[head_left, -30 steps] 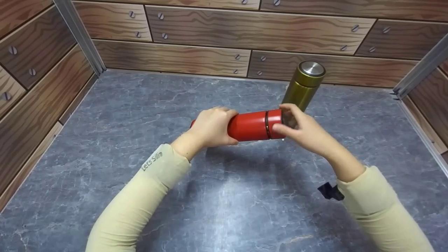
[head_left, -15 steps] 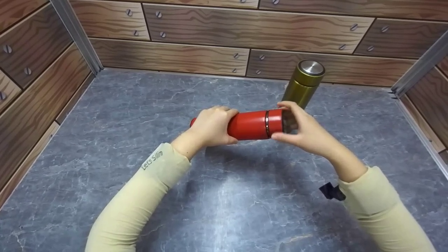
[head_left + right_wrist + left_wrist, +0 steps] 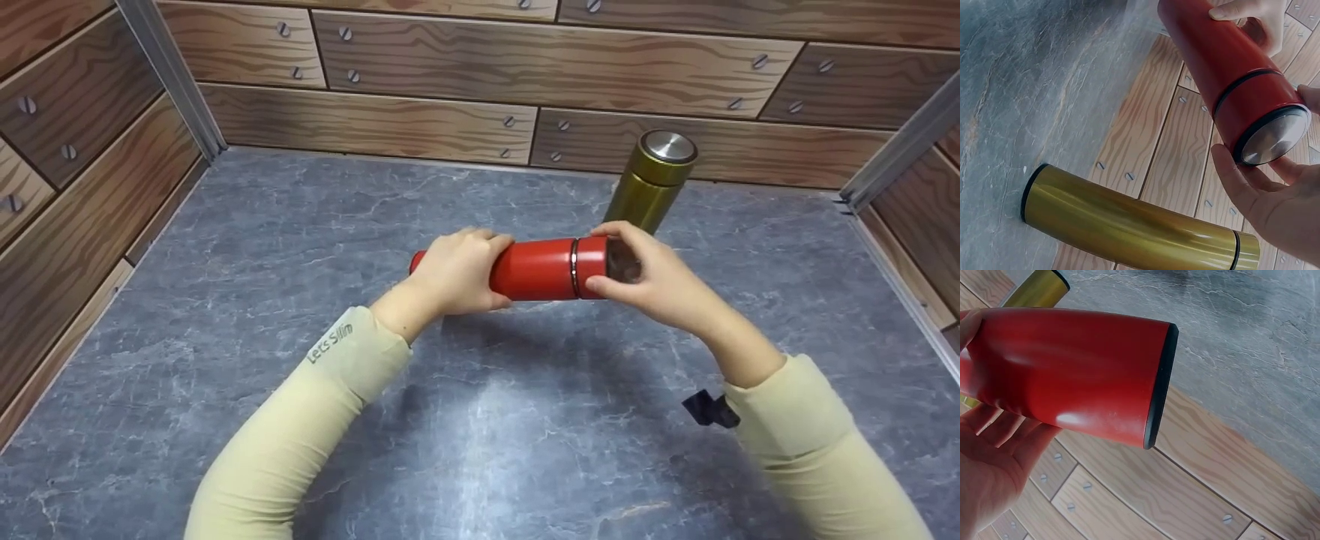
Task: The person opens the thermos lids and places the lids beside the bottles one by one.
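A red thermos flask (image 3: 536, 270) is held sideways above the table, its lid end to the right. My left hand (image 3: 459, 271) grips its body from above, and the black-rimmed base shows in the left wrist view. At the other end my right hand (image 3: 654, 281) has its thumb and fingers curled about the red lid (image 3: 1264, 104), which has a silver top. A thin dark ring marks the joint between lid and body. Behind the right hand stands a gold-green thermos flask (image 3: 649, 184), upright, its lower part hidden by that hand.
The grey marbled table (image 3: 315, 210) has wood-patterned panels (image 3: 420, 127) at its back and sides, with metal corner strips. A small black object (image 3: 711, 409) sits beside the right sleeve cuff.
My right thumb and fingers have shifted slightly around the lid. The left hand keeps its grip, and the red flask stays almost in place. The gold-green flask has not moved.
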Action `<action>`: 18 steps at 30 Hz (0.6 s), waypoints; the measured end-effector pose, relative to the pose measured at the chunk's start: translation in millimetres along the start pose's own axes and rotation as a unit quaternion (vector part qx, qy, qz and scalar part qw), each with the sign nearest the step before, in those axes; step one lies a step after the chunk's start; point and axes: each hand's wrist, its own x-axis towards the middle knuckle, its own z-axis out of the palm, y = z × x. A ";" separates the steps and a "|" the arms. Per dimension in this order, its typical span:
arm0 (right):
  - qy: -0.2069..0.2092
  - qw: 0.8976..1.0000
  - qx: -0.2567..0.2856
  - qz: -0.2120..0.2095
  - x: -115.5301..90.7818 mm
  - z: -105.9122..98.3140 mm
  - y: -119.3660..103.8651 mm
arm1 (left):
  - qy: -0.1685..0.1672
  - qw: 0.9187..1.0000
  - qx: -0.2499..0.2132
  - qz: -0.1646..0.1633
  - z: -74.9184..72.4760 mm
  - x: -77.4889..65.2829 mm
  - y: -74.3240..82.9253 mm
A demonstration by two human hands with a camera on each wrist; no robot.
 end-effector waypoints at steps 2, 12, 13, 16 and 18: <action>-0.003 1.000 0.005 0.009 0.5 0.3 -0.1 | -0.001 1.000 0.000 -0.002 0.4 -0.1 -0.2; 0.004 0.999 0.015 0.030 0.3 0.7 -0.3 | 0.005 1.000 -0.001 0.002 -2.9 -0.2 1.9; 0.007 1.000 0.008 0.017 -0.2 0.5 -0.3 | 0.006 1.000 -0.001 0.003 -3.4 -0.5 2.1; 0.013 1.000 -0.013 -0.018 -1.4 0.0 -0.7 | 0.008 1.000 0.000 0.004 -4.5 -1.3 2.4; 0.013 0.999 -0.021 -0.026 -2.2 -0.3 -0.5 | 0.009 1.000 0.003 0.005 -4.7 -1.7 2.6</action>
